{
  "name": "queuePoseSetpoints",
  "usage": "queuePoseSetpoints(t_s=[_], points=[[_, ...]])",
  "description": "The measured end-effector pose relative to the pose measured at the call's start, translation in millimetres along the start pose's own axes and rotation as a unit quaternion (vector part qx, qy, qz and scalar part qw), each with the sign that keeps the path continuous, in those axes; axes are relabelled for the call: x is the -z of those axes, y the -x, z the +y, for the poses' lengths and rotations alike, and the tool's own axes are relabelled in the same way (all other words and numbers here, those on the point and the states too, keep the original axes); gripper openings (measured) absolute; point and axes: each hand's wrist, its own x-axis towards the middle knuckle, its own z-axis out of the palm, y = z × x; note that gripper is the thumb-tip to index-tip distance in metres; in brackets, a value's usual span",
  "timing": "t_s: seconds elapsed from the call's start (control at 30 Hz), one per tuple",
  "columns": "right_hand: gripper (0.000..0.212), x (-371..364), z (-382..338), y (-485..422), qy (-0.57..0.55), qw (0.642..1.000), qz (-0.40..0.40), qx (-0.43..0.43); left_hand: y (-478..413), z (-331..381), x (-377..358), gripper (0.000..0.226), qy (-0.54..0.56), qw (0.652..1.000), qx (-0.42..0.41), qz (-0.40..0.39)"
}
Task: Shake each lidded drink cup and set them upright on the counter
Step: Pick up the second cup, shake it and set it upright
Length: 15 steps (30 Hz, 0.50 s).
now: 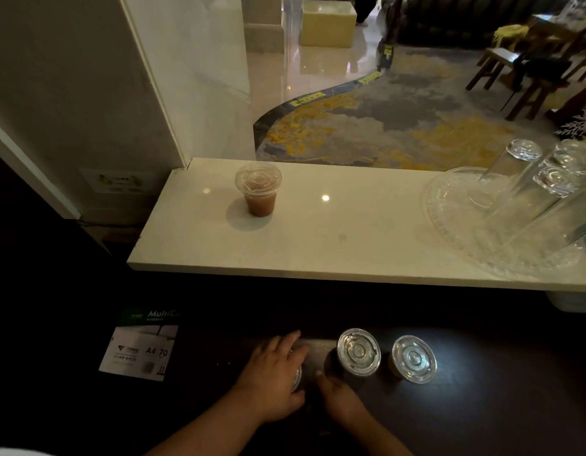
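Observation:
One lidded clear cup point(258, 190) with brownish drink stands upright on the white counter point(334, 245), near its left end. On the dark lower surface in front stand two more lidded cups, the middle cup point(358, 352) and the right cup point(414, 359). My left hand point(274, 380) lies palm-down over a third lidded cup point(296, 378), of which only a sliver of lid shows. My right hand point(339, 401) reaches in beside that cup, its fingers against its right side. The cup under the hands is mostly hidden.
A clear glass tray point(449, 225) with several upturned glasses point(515, 172) fills the counter's right end. An A4 paper pack point(140, 352) sits at lower left on the dark surface. A wall point(88, 93) stands left; carpet and wooden chairs lie beyond the counter.

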Motion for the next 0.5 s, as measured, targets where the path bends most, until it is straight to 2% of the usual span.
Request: queuePoseSetpoints(t_s=[0.1, 0.2, 0.5], points=[[0.042, 0, -7, 1, -0.057, 0.998, -0.025, -0.014, 4, -2, 10, 0.096, 0.01, 0.999, 0.031, 0.015], [0.038, -7, -14, -3, -0.145, 0.987, -0.046, -0.044, 9, -2, 13, 0.093, 0.021, 0.998, 0.054, 0.009], [0.037, -19, -27, -3, -0.281, 0.957, -0.018, -0.071, 12, -2, 11, 0.093, 0.063, 0.995, 0.081, 0.0]])
